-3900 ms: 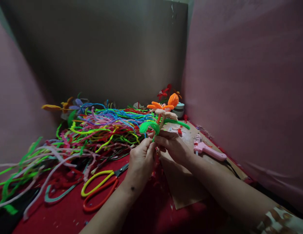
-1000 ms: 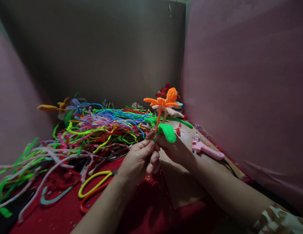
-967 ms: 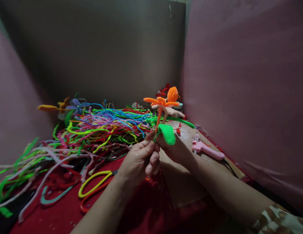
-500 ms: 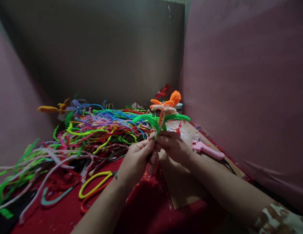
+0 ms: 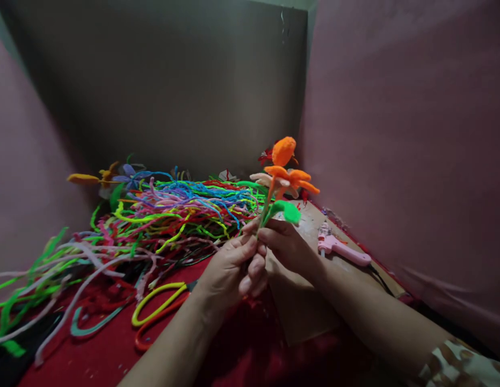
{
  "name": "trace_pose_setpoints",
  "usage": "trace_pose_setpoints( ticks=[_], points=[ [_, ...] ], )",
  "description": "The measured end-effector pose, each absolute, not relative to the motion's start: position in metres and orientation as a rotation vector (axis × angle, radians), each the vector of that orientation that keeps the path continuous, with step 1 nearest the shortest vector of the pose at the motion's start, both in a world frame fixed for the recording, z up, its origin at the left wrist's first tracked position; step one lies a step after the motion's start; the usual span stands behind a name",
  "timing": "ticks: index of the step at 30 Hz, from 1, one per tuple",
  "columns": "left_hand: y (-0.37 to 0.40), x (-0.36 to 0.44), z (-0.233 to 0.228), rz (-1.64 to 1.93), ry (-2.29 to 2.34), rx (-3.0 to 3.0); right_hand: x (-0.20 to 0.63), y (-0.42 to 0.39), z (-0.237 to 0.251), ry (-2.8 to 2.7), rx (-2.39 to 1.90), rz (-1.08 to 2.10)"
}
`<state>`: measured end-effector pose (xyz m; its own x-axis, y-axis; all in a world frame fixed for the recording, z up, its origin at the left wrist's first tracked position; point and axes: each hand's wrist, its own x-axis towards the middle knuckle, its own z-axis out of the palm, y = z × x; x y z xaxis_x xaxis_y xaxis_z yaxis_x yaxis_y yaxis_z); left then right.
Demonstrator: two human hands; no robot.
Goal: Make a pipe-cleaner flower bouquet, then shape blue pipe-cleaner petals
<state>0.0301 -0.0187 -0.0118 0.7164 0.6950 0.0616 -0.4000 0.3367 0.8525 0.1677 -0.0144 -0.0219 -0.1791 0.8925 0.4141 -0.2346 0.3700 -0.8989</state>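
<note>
A pipe-cleaner flower (image 5: 288, 177) stands upright between my hands, with orange and pale peach petals and an orange bud above them. A green leaf (image 5: 288, 211) curves off its stem to the right. My left hand (image 5: 233, 263) is closed around the lower stem, its fingers curled underneath. Against the stem just above, my right hand (image 5: 288, 244) pinches with thumb and fingers. The stem's lower end is hidden inside my hands.
A heap of colourful pipe cleaners (image 5: 185, 204) spreads over the red cloth (image 5: 92, 355) at left. Scissors (image 5: 159, 303) with yellow and orange handles lie near my left forearm. On the brown board (image 5: 302, 317) at right rests a pink glue gun (image 5: 346, 250).
The flower has turned in my hands, so its petals and bud now face differently and the green leaf points right. Both hands stay near the same spot, still on the stem.
</note>
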Motion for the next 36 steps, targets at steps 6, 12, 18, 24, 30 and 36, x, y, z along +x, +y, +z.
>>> trace_pose_setpoints(
  ticks=[6, 12, 18, 24, 30, 36],
  points=[
    [-0.015, 0.026, -0.014, 0.816, 0.589, 1.453, 0.169, -0.013, -0.027, -1.373, -0.691, 1.083],
    [-0.013, 0.028, -0.025, 1.213, 1.221, 2.335, 0.165, -0.014, -0.022, -1.295, -0.903, 0.908],
    [-0.015, 0.031, -0.014, 0.893, 0.736, 1.563, 0.163, -0.018, -0.015, -1.341, -0.807, 0.983],
    [-0.015, 0.029, -0.012, 0.701, 0.35, 1.053, 0.167, -0.02, -0.017, -1.368, -0.656, 1.101],
    [-0.018, 0.031, -0.018, 0.989, 1.075, 1.983, 0.162, -0.024, -0.012, -1.257, -0.847, 1.004],
    [-0.019, 0.033, -0.026, 0.908, 1.453, 2.422, 0.16, -0.018, -0.02, -1.295, -0.976, 0.979]
  ],
)
